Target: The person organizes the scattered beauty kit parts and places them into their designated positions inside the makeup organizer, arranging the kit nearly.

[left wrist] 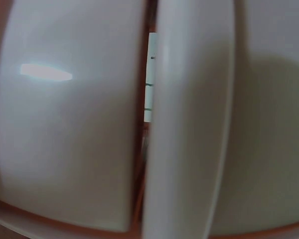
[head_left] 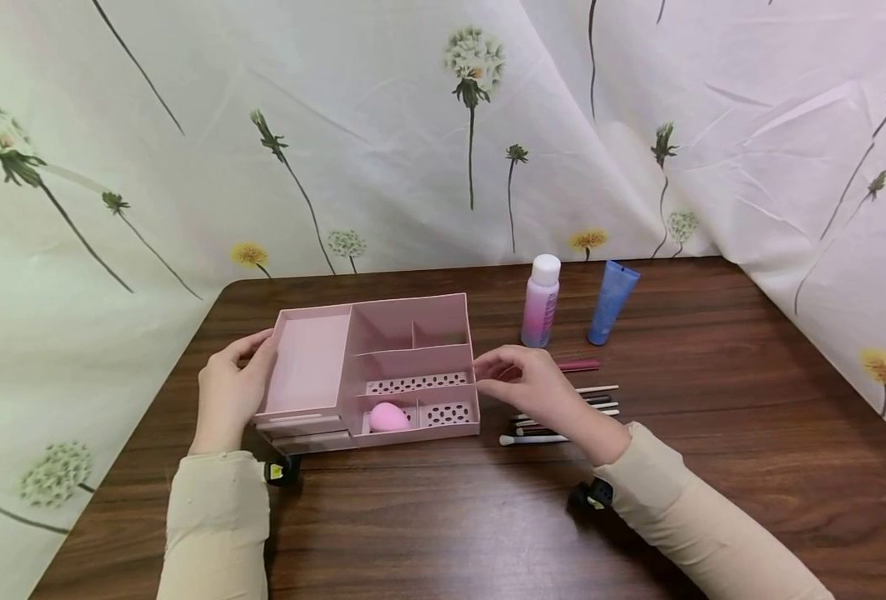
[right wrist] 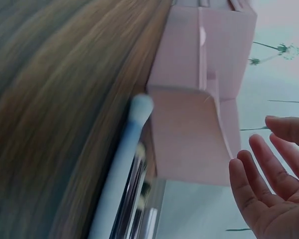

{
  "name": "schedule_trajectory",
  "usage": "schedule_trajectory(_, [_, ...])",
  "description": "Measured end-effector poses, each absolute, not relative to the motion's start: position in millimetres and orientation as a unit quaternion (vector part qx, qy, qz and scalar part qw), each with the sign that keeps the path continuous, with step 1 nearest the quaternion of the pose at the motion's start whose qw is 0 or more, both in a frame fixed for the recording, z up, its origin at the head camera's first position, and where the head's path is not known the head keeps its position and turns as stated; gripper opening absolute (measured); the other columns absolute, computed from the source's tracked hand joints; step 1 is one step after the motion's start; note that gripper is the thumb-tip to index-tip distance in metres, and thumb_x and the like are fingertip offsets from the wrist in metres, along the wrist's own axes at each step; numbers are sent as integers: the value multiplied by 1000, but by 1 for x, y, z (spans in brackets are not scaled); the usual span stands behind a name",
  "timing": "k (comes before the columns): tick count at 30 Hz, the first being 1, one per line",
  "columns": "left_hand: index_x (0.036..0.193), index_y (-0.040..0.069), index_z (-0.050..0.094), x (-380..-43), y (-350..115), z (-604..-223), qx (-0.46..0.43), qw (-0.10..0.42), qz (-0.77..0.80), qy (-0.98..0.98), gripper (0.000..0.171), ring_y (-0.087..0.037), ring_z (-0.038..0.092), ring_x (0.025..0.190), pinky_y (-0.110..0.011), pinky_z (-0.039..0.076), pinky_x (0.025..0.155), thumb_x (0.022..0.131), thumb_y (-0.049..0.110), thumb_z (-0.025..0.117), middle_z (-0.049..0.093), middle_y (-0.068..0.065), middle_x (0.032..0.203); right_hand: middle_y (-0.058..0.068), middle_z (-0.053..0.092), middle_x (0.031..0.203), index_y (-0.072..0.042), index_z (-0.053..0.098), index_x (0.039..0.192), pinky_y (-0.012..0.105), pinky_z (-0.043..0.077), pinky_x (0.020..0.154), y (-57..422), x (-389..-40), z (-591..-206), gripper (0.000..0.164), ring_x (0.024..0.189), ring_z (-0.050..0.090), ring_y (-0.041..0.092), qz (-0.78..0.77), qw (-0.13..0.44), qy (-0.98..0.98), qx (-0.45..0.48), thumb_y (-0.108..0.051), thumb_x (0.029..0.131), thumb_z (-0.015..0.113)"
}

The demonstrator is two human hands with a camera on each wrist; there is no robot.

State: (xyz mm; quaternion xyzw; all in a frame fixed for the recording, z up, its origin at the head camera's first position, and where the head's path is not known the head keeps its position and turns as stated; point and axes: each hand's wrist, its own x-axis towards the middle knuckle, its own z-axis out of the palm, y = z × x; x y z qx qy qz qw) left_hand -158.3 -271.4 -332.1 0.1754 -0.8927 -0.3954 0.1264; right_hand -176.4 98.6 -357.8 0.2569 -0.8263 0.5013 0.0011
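A pink desktop organizer [head_left: 313,358] with compartments and front drawers sits on the table. My left hand [head_left: 232,379] lies against its left side, thumb and fingers touching near the upper edge. In the left wrist view, the pale drawer fronts [left wrist: 65,134] fill the frame close up and the hand is not seen. My right hand [head_left: 536,387] is beside the organizer's right wall, fingers loosely bent and holding nothing. The right wrist view shows its spread fingers [right wrist: 271,172] near that wall [right wrist: 187,134]. A pink makeup sponge [head_left: 389,417] lies in a front compartment.
Several makeup brushes [head_left: 533,439] lie under and beside my right hand, near a dark pink stick [head_left: 579,365]. Behind them stand a pink-and-purple bottle [head_left: 540,308] with a white cap and a blue tube [head_left: 612,304]. A dandelion-print cloth [head_left: 397,167] hangs at the table's back edge.
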Motion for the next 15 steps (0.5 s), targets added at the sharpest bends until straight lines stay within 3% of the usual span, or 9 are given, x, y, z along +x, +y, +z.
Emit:
schedule_trajectory(10, [138, 16, 60, -157, -272, -333, 170, 136, -392, -894, 51, -29, 55, 104, -33, 41, 77, 101, 48, 47, 64, -21, 118, 7, 73, 95, -3, 72, 106, 29, 54, 75, 119, -186, -357, 22, 84, 66, 15, 399, 33, -871, 285, -15, 88, 75])
schedule_trajectory(15, [137, 16, 61, -157, -273, -333, 167, 140, -390, -894, 50, -31, 56, 105, -34, 41, 78, 101, 47, 47, 65, -20, 118, 7, 72, 93, -5, 73, 105, 33, 53, 76, 131, -190, -362, 23, 83, 62, 15, 340, 54, -894, 288, -19, 87, 77])
